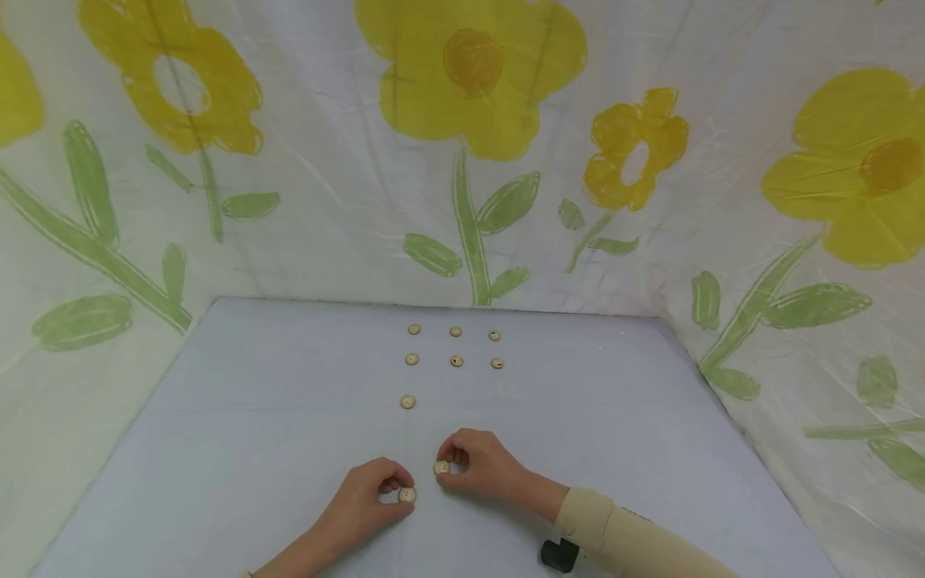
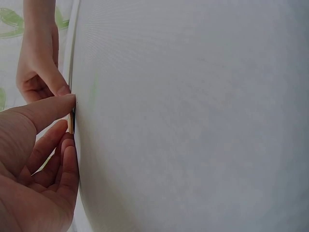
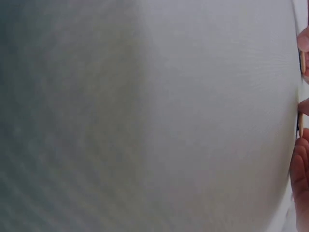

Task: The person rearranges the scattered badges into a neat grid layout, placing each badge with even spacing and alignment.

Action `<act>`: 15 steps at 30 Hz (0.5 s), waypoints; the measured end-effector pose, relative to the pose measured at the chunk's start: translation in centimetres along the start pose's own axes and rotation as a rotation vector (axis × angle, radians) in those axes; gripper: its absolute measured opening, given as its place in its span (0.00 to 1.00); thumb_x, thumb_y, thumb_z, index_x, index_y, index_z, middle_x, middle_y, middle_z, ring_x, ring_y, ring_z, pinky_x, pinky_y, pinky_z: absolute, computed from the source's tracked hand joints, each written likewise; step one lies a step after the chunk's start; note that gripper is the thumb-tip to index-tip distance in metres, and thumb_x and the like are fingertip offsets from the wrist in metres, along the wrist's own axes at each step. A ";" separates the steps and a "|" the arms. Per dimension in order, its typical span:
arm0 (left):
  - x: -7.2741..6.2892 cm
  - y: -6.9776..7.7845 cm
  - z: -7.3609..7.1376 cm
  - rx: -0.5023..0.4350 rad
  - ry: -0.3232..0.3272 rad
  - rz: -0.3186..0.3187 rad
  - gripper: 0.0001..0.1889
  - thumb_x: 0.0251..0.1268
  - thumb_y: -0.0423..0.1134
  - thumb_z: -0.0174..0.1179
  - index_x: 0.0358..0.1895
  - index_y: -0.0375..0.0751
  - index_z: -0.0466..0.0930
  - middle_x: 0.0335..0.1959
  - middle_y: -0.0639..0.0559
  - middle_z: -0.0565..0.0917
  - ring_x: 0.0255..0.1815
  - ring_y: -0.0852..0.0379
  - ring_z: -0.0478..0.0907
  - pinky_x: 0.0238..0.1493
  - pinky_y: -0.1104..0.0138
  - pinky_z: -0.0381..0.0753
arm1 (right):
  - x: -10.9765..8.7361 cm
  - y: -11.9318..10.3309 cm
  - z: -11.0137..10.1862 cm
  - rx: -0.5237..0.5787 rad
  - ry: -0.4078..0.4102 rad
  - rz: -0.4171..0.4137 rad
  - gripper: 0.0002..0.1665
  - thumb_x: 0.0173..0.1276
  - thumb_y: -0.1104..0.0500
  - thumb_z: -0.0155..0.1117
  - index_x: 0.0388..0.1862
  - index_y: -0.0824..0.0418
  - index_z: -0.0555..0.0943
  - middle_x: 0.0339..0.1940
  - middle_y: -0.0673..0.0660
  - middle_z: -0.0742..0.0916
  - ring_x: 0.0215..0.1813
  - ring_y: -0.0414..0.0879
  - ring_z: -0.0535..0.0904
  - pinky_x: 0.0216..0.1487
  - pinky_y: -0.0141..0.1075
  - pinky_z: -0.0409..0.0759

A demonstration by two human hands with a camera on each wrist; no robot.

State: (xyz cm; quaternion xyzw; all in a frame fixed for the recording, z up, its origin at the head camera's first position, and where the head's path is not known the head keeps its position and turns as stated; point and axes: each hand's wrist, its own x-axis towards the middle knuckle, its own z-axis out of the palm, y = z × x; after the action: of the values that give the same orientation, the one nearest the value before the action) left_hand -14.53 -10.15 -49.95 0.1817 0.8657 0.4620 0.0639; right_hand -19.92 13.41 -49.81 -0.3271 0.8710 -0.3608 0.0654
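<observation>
Between thumb and fingertips, my left hand (image 1: 367,496) pinches a small round wooden disc (image 1: 407,495) with a dark mark on its face. My right hand (image 1: 482,464) pinches a similar disc (image 1: 442,467), a little farther out and to the right. The discs are apart, low over the table; whether they touch it I cannot tell. In the left wrist view, the left hand's disc (image 2: 71,123) appears edge-on between the fingers. At the right edge of the right wrist view, the right hand (image 3: 300,166) is only partly visible, with its disc (image 3: 301,124) edge-on.
Farther out on the pale table (image 1: 253,401), several like discs lie in two rows of three, with a single disc (image 1: 408,402) below the left column. A black object (image 1: 559,555) shows under the right sleeve. A flower-printed curtain (image 1: 325,201) surrounds the table's back and sides.
</observation>
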 end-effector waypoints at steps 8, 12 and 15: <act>0.0 0.0 0.0 0.000 0.004 0.009 0.11 0.51 0.36 0.73 0.37 0.48 0.82 0.35 0.61 0.80 0.36 0.65 0.74 0.40 0.69 0.78 | 0.1 -0.3 -0.1 -0.062 -0.015 -0.007 0.09 0.58 0.59 0.72 0.38 0.53 0.82 0.29 0.42 0.80 0.33 0.33 0.74 0.35 0.23 0.74; 0.0 0.0 0.0 0.000 0.000 0.000 0.11 0.51 0.36 0.73 0.37 0.48 0.82 0.34 0.61 0.80 0.36 0.65 0.74 0.40 0.69 0.78 | 0.2 -0.4 -0.2 -0.051 -0.012 -0.004 0.09 0.58 0.59 0.72 0.37 0.53 0.83 0.29 0.42 0.80 0.32 0.34 0.74 0.34 0.24 0.74; 0.0 0.0 0.0 -0.003 -0.003 -0.004 0.11 0.51 0.36 0.73 0.37 0.48 0.82 0.34 0.61 0.79 0.36 0.65 0.74 0.40 0.69 0.78 | 0.3 -0.3 -0.3 -0.023 -0.009 0.018 0.08 0.58 0.58 0.72 0.37 0.52 0.83 0.29 0.42 0.81 0.32 0.34 0.74 0.34 0.24 0.75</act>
State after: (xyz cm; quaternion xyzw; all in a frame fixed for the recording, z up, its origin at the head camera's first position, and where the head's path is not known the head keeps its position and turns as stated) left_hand -14.53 -10.17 -49.95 0.1806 0.8654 0.4628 0.0662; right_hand -20.08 13.29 -49.33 -0.3216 0.8777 -0.3485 0.0690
